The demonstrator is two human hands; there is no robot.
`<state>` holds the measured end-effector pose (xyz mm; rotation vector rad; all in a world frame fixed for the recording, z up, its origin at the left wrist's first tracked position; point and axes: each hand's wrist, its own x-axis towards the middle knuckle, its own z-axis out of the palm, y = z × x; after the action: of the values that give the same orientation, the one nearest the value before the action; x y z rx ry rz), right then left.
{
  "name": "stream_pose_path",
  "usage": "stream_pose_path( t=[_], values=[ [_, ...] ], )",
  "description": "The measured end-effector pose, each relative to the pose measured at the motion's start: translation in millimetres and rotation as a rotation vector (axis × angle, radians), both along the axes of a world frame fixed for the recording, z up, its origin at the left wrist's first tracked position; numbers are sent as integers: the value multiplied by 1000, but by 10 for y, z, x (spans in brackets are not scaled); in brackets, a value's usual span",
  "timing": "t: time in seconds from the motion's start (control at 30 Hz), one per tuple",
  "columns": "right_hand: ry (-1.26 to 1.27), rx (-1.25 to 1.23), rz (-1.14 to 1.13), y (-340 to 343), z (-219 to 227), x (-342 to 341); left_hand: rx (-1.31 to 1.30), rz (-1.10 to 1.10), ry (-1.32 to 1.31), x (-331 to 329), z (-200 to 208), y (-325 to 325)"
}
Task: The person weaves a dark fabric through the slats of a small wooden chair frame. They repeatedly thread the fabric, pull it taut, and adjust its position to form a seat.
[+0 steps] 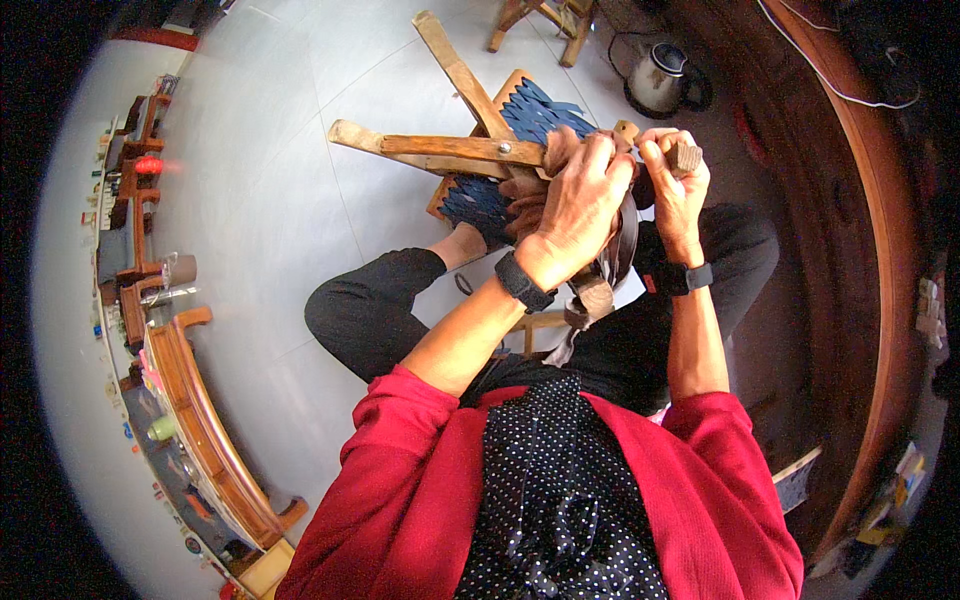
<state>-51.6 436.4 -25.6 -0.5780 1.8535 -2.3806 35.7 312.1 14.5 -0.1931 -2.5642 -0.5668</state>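
Holding right hand (pixel 682 195) clamped around squared wooden end (pixel 684 158), seeing it poking up between thumb and fingers; bending left hand (pixel 578 205) over brown cloth strips (pixel 527 205), curling fingers in close together; being unable to tell what left fingertips are clamping, owing to knuckles covering them; finding wooden stool (pixel 450 150) lying tilted just beyond and to left of left hand, sticking bars out toward upper left and showing 1 bolt head; spotting blue woven strips (pixel 535 108) in 2 patches, 1 on either side of bars, partly covered by bars; being unable to tell how wooden end is joining stool, losing that part behind hands; noting dark strap (pixel 628 240) hanging below and between hands, blending into dark trousers (pixel 370 310); wearing 1 black wristband (pixel 525 283) on left wrist, 1 on right; seeing kettle (pixel 660 80) standing on floor past right hand; getting only legs of another wooden piece (pixel 545 20), cutting off at top edge; losing detail on shelf items along left rim.
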Motion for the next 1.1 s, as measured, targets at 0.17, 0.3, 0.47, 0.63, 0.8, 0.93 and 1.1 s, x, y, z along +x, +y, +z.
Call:
stream_pose_path(
  t=[0.17, 0.3, 0.47, 0.63, 0.8, 0.93, 1.1],
  values=[
    [10, -37, 31, 4, -84, -27, 162, 31, -144, 143, 138, -348],
    [24, 74, -53, 108, -98, 20, 165, 197, -29, 431, 592, -961],
    [406, 138, -264, 461, 180, 473, 197, 396, 57, 502, 805, -1544],
    [500, 327, 339, 326, 300, 1080, 680, 133, -235, 293, 494, -1695],
    [627, 269, 330, 112, 319, 1273, 198, 12, -475, 95, 277, -1612],
    [398, 177, 201, 48, 330, 1192, 313, 5, -444, 6, 126, -1695],
    [362, 151, 232, -67, 325, 1062, 563, 152, -389, -281, 49, -2103]
  ],
)
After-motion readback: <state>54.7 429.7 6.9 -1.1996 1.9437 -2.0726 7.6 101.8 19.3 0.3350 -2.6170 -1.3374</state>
